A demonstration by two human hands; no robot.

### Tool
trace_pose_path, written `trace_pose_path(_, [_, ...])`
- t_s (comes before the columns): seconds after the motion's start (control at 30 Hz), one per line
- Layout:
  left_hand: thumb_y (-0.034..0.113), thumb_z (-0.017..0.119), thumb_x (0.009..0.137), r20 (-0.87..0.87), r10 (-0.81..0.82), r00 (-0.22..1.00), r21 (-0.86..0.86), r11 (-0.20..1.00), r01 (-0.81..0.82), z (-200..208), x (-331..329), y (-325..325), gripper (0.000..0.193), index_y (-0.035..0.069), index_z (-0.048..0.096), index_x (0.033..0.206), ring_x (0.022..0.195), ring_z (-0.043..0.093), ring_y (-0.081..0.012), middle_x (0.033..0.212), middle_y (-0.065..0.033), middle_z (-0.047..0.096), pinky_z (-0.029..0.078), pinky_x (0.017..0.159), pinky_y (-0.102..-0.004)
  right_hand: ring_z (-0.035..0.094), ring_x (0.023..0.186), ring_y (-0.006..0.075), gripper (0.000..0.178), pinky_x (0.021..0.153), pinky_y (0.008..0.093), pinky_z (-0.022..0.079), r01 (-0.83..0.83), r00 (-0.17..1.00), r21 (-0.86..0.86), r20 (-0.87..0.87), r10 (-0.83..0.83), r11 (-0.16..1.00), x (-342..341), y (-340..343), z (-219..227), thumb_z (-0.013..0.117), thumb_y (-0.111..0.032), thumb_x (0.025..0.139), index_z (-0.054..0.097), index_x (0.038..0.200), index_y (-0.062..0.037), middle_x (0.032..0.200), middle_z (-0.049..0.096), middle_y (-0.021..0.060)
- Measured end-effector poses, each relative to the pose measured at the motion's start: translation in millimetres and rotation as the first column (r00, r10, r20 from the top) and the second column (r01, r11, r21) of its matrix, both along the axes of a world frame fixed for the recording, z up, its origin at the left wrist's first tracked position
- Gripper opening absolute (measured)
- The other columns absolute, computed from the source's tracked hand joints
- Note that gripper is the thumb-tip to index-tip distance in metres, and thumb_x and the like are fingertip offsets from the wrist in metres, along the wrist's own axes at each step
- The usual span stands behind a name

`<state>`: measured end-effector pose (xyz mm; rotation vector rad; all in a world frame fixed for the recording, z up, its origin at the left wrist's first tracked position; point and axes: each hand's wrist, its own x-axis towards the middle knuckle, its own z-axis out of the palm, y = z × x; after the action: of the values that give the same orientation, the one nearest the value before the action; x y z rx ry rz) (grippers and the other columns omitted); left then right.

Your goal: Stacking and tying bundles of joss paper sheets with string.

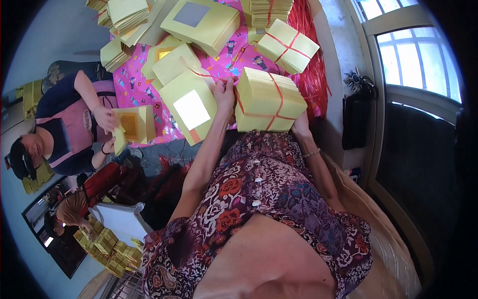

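Observation:
A thick bundle of yellow paper sheets (254,102) stands at the table's near edge, close against my body. Red plastic string (275,102) crosses over it. My left hand (225,97), on the bundle's left side, is closed on a strand of that string, which trails away to the left. My right hand (300,125) grips the lower right corner of the bundle; its fingers are partly hidden behind the paper. Just left of my left hand lies a yellow stack with a silver square (191,109).
A pink patterned cloth (130,82) covers the table. Another tied bundle (288,47) and a large yellow stack (219,25) lie farther back. Loose red strings (318,79) hang at the right. On the left a co-worker (69,114) handles yellow paper; another person (72,212) is beyond.

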<state>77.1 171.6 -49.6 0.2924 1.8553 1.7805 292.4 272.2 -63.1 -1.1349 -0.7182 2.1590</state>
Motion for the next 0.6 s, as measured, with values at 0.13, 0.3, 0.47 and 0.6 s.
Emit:
trace_pose_path(0.13, [0.016,0.055,0.097,0.134,0.019,0.991,0.122,0.992,-0.036,22,-9,-7,0.017,0.004,0.064,0.105,0.078,0.06,-0.0092,0.091,-0.0047,0.068,0.048,0.073,-0.0238,0.06,0.099,0.0127,0.014,0.089,0.0294,0.051,-0.032,0.963,0.139,-0.26,0.067,0.99,-7,6,27,0.047,-0.014,0.101,0.05,0.113,-0.0079,0.11,0.061,0.0058])
trace_pose_path(0.3, [0.018,0.056,0.097,0.02,-0.285,0.958,0.114,0.953,0.281,69,-42,-7,0.024,0.001,0.065,0.112,0.074,0.061,-0.0075,0.102,-0.0101,0.07,0.05,0.07,-0.0228,0.06,0.099,0.0132,0.012,0.089,0.029,0.05,-0.124,0.97,0.355,-0.152,0.188,0.927,-20,39,33,0.043,-0.014,0.103,0.051,0.108,-0.0064,0.109,0.062,0.0071])
trace_pose_path(0.47, [0.013,0.057,0.096,-0.198,-0.499,0.844,-0.039,0.864,0.502,85,-63,-12,0.019,0.005,0.07,0.106,0.073,0.063,-0.0077,0.094,-0.0059,0.072,0.052,0.067,-0.022,0.059,0.114,0.019,0.009,0.1,0.0329,0.046,-0.199,0.917,0.431,-0.234,0.322,0.88,-35,64,49,0.044,-0.011,0.102,0.051,0.103,-0.0052,0.116,0.064,0.0147])
trace_pose_path(0.6, [0.009,0.055,0.094,-0.25,-0.478,0.842,0.016,0.868,0.497,63,-67,-13,0.02,0.004,0.07,0.107,0.079,0.067,-0.0104,0.09,-0.0054,0.073,0.053,0.071,-0.0233,0.058,0.112,0.0176,0.005,0.102,0.0317,0.042,-0.283,0.903,0.557,-0.119,0.412,0.781,-48,76,21,0.047,-0.008,0.1,0.051,0.098,-0.0054,0.119,0.063,0.0154])
